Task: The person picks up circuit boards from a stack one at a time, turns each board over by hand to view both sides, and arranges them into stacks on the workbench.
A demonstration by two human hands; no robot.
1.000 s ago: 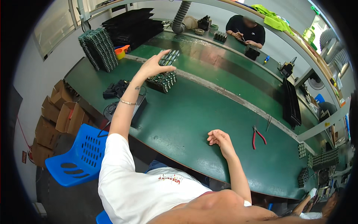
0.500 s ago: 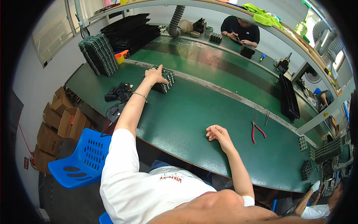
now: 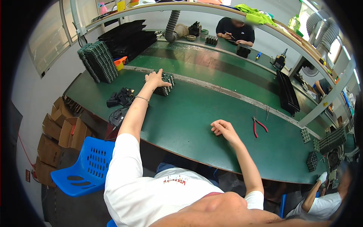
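My left hand [image 3: 154, 80] reaches out over a small stack of green circuit boards [image 3: 165, 90] on the far left of the green workbench [image 3: 181, 125]. The thumb and index finger are spread apart across the top of the stack, and the other fingers are partly hidden. Above the middle of the bench is my right hand [image 3: 224, 130], its fingers loosely curled together with nothing visible in them. To its right lie red-handled pliers [image 3: 259, 126], with metal tweezers [image 3: 267, 112] just beyond.
A taller stack of circuit boards [image 3: 97, 62] stands at the back left, near black trays [image 3: 126, 39] and an orange-yellow container [image 3: 120, 62]. Black cabled devices [image 3: 121, 97] lie left of my forearm. A blue chair [image 3: 85, 166] stands at the left. Another person [image 3: 236, 32] works across the bench.
The whole view has shifted slightly. My left hand stays on the board stack, and my right hand stays curled over the bench with little movement.
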